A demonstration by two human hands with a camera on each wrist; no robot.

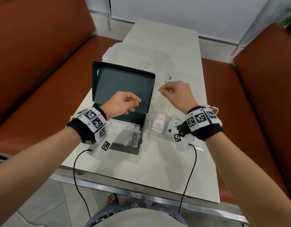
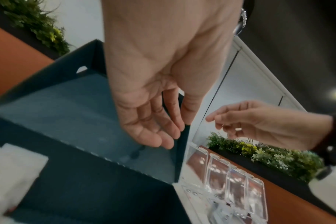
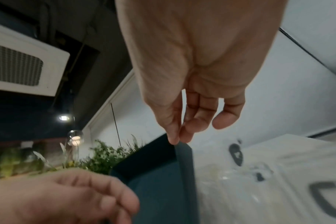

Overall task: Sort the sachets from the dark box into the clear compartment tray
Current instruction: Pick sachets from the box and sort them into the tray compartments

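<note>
The dark box [image 1: 142, 126] stands open on the white table, its lid [image 1: 123, 82] tilted up at the back. Several white sachets [image 1: 123, 132] lie in its base. To its right sits the clear compartment tray [image 1: 150, 136], with white sachets [image 1: 159, 123] in its near-left compartments. My left hand [image 1: 125, 103] hovers in front of the lid, fingers relaxed and empty [image 2: 153, 130]. My right hand [image 1: 171, 90] is raised beyond the tray, right of the lid's edge. Its fingers hang loosely curled, thumb and forefinger tips close together [image 3: 175, 139], with nothing seen between them.
A large clear plastic container [image 1: 138, 58] with dark print lies on the table behind the box. Orange-brown bench seats [image 1: 43, 79] flank the table on both sides. The table's metal-trimmed front edge [image 1: 141, 192] is near my body. Thin black cables hang from both wristbands.
</note>
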